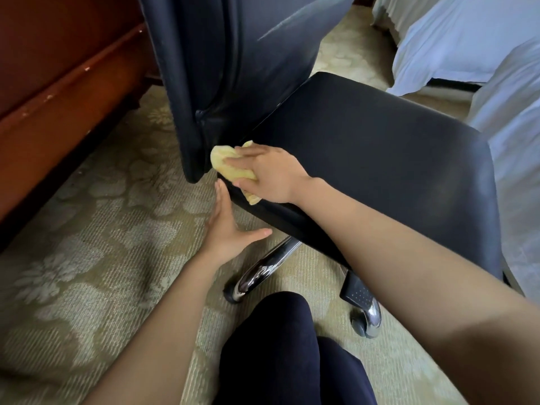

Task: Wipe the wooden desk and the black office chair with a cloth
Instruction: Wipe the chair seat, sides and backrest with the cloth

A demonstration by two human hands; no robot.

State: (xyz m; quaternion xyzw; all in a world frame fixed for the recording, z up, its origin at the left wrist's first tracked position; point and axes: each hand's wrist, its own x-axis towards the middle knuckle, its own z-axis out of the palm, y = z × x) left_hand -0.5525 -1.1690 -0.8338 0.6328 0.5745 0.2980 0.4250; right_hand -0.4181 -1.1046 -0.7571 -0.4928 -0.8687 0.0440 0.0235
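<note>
A crumpled yellow cloth (225, 163) lay on the black office chair (365, 147), at the seat's left corner below the upright backrest; the reddish wooden desk (58, 83) stood far left.

The chair backrest (233, 68) runs off the frame at 12 o'clock, the desk (58, 92) at 10 o'clock and the bed (467, 39) at 2 o'clock. The right hand (268, 173) covers much of the cloth (223, 162). The seat (380, 141) hides the chair's central column.
</note>
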